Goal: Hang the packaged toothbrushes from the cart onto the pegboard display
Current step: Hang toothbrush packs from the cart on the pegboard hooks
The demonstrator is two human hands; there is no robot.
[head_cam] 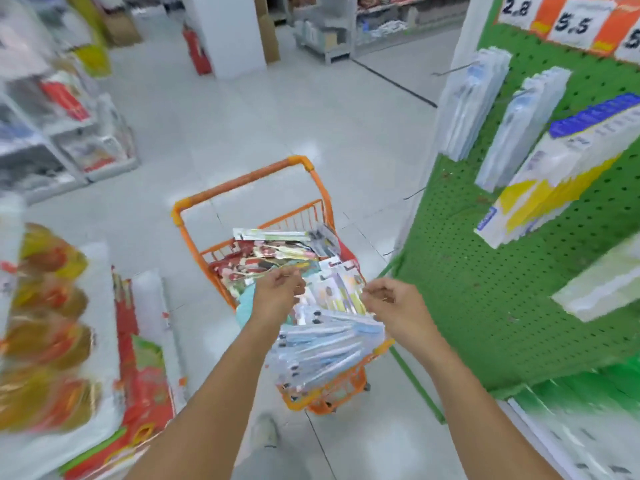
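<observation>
An orange wire cart (242,183) stands on the floor below me, piled with packaged toothbrushes (329,351) in clear and coloured packs. My left hand (278,289) hovers over the pile with fingers loosely curled, and I cannot see anything held in it. My right hand (391,304) hangs over the cart's right side, fingers also curled loosely, apparently holding nothing. The green pegboard (485,289) rises to the right with hanging toothbrush packs (467,102) and blue-yellow boxed packs (554,174). Bare metal hooks (450,69) stick out of the board. The frame is motion-blurred.
Bagged goods (45,327) lie on a display at the left. White shelving (52,133) lines the far left. A red fire extinguisher (195,50) stands by a white pillar (225,32). Price signs (571,22) top the pegboard. Tiled floor stretches beyond the cart.
</observation>
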